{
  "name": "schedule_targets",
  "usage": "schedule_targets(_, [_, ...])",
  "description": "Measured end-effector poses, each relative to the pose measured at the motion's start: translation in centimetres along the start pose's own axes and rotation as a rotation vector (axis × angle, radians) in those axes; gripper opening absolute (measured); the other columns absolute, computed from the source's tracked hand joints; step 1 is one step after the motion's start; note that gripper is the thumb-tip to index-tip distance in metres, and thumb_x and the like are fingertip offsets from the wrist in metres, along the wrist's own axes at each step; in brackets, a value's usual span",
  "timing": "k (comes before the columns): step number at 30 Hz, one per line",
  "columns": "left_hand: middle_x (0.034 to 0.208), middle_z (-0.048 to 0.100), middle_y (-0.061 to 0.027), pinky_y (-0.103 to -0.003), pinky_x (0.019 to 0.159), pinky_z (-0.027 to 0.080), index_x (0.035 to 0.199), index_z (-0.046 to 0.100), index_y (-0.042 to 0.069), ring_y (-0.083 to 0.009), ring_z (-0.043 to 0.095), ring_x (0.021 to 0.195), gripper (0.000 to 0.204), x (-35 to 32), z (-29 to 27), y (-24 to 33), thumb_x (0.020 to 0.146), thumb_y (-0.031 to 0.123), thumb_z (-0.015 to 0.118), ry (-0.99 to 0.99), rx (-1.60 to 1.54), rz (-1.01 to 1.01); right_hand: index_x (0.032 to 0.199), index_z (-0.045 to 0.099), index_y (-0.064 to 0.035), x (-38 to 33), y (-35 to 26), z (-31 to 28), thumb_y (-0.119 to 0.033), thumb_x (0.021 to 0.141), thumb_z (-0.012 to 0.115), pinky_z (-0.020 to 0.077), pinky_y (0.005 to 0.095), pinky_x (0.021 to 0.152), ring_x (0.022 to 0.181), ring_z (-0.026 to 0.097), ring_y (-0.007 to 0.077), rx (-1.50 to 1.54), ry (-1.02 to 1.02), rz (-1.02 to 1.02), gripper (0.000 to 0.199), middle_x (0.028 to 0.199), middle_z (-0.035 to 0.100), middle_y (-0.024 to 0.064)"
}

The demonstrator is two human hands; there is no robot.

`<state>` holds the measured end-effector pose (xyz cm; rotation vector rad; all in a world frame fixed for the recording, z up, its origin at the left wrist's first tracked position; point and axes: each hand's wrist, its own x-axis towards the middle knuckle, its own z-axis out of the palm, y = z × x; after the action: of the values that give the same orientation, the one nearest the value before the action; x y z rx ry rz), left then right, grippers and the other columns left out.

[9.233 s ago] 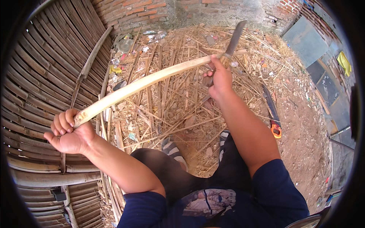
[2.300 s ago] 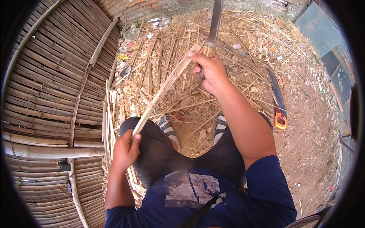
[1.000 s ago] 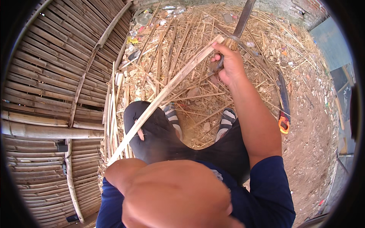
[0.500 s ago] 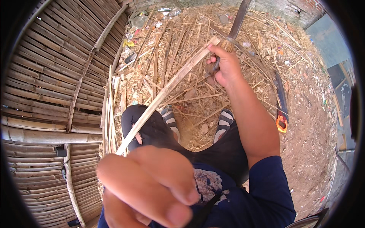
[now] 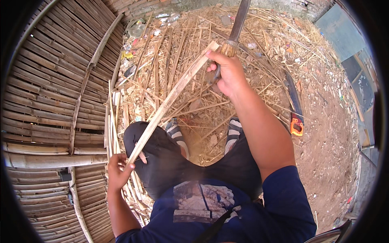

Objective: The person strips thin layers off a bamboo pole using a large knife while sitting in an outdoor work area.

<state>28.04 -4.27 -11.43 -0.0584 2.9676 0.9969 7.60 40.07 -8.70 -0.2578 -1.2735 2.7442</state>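
A long, pale split bamboo strip (image 5: 170,99) slants from my left thigh up toward the right. My left hand (image 5: 118,173) is closed round its lower end, beside my knee. My right hand (image 5: 231,75) grips the handle of a long-bladed machete (image 5: 239,24), its blade pointing away from me. The right thumb also presses on the strip's far end, so that end lies against the machete's handle. Part of the handle is hidden by the fingers.
Bamboo scraps and shavings (image 5: 182,56) cover the ground ahead. A handsaw (image 5: 297,125) with an orange handle lies at right. A slatted bamboo wall (image 5: 48,93) stands at left, with upright strips (image 5: 111,125) beside it. A brick wall (image 5: 137,8) runs along the back.
My left hand, blurred close to the camera before, has moved down and left to the strip's lower end. The right hand keeps its hold on the machete and the strip's far end.
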Motion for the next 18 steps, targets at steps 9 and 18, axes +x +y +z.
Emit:
schedule_targets(9, [0.056, 0.052, -0.0148, -0.037, 0.049, 0.040, 0.084, 0.060, -0.002, -0.0238, 0.050, 0.047, 0.028, -5.8, 3.3, -3.2, 0.096, 0.022, 0.069, 0.075, 0.129, 0.010, 0.105, 0.064, -0.0038, -0.9, -1.4, 1.6, -0.031, 0.087, 0.081, 0.0488, 0.0301, 0.060, 0.063, 0.057, 0.0119, -0.344, 0.051, -0.119, 0.037, 0.083, 0.064, 0.0042])
schedule_targets(18, [0.057, 0.057, -0.0176, -0.043, 0.050, 0.043, 0.078, 0.054, 0.000, -0.0379, 0.057, 0.051, 0.034, -7.7, 5.6, -3.6, 0.097, 0.025, 0.067, 0.165, 0.142, 0.009, 0.101, 0.068, -0.0130, -1.9, -4.2, -0.8, -0.028, 0.087, 0.076, 0.0517, 0.0392, 0.064, 0.068, 0.066, 0.0215, -1.595, -0.455, -0.641, 0.022, 0.074, 0.067, 0.0065])
